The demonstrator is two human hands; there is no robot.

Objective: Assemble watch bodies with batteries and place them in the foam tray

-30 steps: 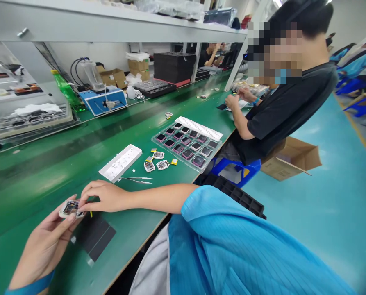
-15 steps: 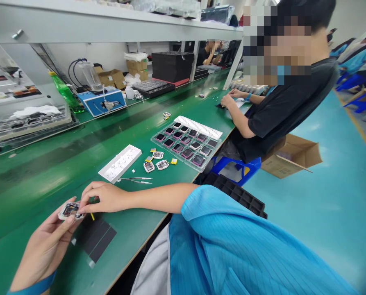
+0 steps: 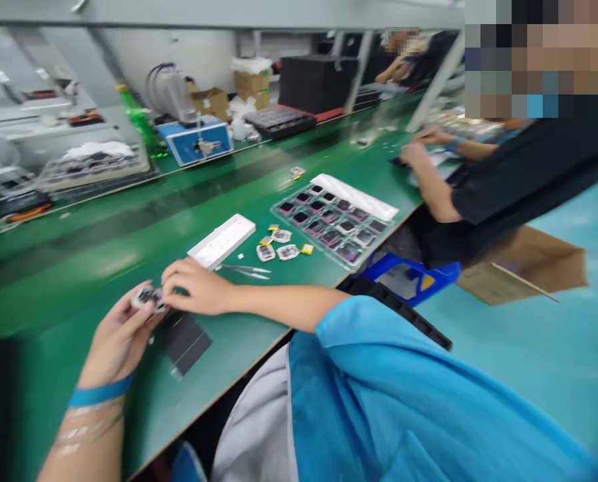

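My left hand (image 3: 115, 338) holds a small white-framed watch-case part (image 3: 146, 296) by its edges above the green bench. My right hand (image 3: 195, 286) pinches at the right side of that same part, fingers closed on it. Under both hands lies a dark strip sheet (image 3: 184, 340). Metal tweezers (image 3: 243, 270) rest on the mat just right of my right hand. Past them lie three more small case parts (image 3: 278, 245) with yellow tabs, and a white strip box (image 3: 221, 241). The view is blurred by motion.
A clear tray of dark square parts (image 3: 331, 224) lies further along the bench, with a white sheet behind it. A co-worker in black (image 3: 519, 181) sits at the right, hands on the bench. A blue machine (image 3: 195, 140), a green bottle and black trays stand at the back.
The camera has swung left and down, so the bench shifted right in view. Both hands stay on the small case part; my left wrist with its blue band now shows.
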